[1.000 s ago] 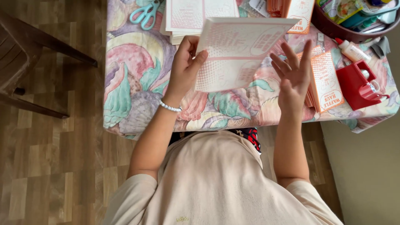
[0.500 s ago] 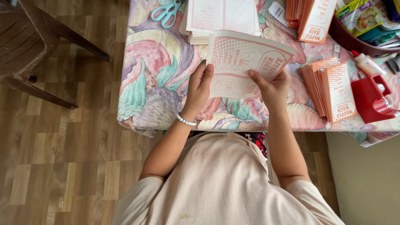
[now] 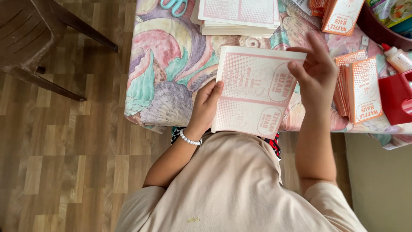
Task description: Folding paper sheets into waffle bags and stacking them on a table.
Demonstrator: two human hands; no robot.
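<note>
- Left hand [image 3: 205,107] is raised in front of the torso, palm turned right, fingers curled, thumb pressed forward in a pinch; beaded bracelet [image 3: 190,139] is worn at the wrist.
- Right hand [image 3: 315,75] is lifted higher, fingers spread and bent, tips pointed up-left.
- Both forearms are bare, elbows bent, upper arms kept near the body.

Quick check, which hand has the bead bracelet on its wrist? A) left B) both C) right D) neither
A: the white bead bracelet sits on the wrist of the left hand, which grips the printed sheet at its edge; the wrist below the right hand is bare.
</note>
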